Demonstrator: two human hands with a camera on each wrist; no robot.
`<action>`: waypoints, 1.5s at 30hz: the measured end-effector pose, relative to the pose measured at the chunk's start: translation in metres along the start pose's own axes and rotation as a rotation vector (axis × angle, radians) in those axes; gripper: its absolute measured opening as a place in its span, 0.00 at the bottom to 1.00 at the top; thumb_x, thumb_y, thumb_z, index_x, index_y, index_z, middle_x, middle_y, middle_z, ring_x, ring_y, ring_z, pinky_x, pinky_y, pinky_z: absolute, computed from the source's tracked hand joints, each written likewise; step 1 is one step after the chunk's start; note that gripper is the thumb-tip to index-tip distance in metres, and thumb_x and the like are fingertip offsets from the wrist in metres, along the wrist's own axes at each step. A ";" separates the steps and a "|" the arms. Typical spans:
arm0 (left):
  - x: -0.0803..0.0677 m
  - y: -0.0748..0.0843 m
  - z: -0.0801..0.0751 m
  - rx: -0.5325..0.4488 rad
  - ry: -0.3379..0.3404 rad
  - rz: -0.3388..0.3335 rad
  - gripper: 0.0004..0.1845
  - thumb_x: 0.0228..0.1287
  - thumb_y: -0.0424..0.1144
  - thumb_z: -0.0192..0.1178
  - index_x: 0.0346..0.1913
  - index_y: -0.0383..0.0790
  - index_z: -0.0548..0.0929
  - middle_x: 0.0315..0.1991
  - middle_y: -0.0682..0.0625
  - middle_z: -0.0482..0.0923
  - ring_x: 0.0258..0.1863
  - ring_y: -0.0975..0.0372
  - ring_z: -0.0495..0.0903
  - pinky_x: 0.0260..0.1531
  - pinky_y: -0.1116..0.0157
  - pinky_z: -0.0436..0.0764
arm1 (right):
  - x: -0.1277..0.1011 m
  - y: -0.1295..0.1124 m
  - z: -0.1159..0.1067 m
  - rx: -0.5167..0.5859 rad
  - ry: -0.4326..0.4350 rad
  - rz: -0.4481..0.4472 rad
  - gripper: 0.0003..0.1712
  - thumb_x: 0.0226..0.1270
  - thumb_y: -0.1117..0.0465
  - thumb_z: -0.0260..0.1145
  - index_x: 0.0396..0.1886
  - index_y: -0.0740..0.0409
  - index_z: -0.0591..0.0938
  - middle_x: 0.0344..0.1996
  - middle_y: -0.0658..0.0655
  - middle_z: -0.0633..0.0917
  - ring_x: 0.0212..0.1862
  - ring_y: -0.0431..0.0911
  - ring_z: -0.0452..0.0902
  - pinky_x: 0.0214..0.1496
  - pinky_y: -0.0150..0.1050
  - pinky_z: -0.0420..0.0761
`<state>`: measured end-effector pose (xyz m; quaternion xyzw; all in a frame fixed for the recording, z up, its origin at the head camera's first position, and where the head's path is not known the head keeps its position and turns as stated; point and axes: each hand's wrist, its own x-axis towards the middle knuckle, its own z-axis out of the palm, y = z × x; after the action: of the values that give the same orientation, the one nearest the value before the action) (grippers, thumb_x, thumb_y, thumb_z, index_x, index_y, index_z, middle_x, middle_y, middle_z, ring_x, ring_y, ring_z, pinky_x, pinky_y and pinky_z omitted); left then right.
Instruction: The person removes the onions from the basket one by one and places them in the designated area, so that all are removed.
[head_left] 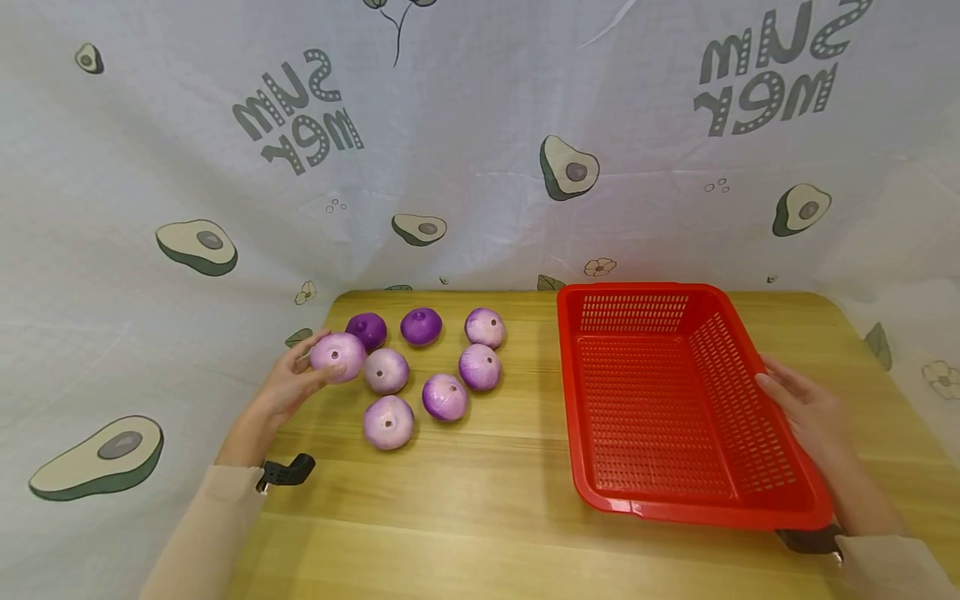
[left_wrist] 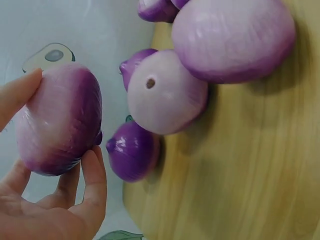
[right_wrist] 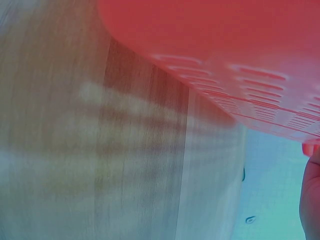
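My left hand (head_left: 288, 383) grips a purple-and-white onion (head_left: 339, 357) between thumb and fingers at the table's left edge. In the left wrist view that onion (left_wrist: 60, 120) is held above the table, its pale side toward the thumb. Close by on the table lie several more, among them a dark purple onion (head_left: 421, 327) and a pale onion (head_left: 388, 422). Over on the right, my right hand (head_left: 813, 417) holds the right rim of a red plastic basket (head_left: 637, 417), thumb over the edge. The right wrist view shows the basket's slotted outer wall (right_wrist: 260, 85) and little of the hand.
The wooden table (head_left: 480, 508) carries the onions on its left and the basket on its right. A white cloth (head_left: 465, 108) printed with avocados hangs behind the table and along both sides.
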<state>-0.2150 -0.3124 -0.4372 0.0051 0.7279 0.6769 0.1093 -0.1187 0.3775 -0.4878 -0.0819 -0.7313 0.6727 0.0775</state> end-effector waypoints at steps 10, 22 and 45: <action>0.004 -0.025 -0.008 0.073 0.068 -0.054 0.40 0.65 0.24 0.61 0.77 0.50 0.62 0.79 0.40 0.43 0.58 0.61 0.65 0.47 0.75 0.75 | 0.000 -0.002 0.003 0.121 0.001 0.001 0.23 0.73 0.67 0.63 0.52 0.31 0.87 0.35 0.36 0.86 0.31 0.32 0.82 0.28 0.27 0.81; 0.006 -0.052 -0.016 0.120 0.149 -0.147 0.43 0.63 0.24 0.64 0.78 0.40 0.55 0.76 0.28 0.45 0.65 0.47 0.61 0.43 0.76 0.76 | 0.000 0.000 0.002 0.189 -0.013 0.008 0.22 0.72 0.67 0.63 0.55 0.36 0.86 0.36 0.38 0.86 0.32 0.35 0.83 0.28 0.30 0.82; 0.008 -0.064 -0.017 0.249 0.151 -0.094 0.43 0.60 0.24 0.65 0.77 0.37 0.57 0.78 0.35 0.45 0.67 0.43 0.57 0.43 0.76 0.70 | -0.002 -0.002 0.002 0.101 -0.009 -0.001 0.24 0.73 0.67 0.63 0.58 0.34 0.84 0.37 0.35 0.86 0.30 0.34 0.83 0.27 0.29 0.82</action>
<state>-0.2161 -0.3330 -0.5009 -0.0665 0.8118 0.5740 0.0845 -0.1169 0.3752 -0.4860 -0.0746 -0.6967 0.7091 0.0788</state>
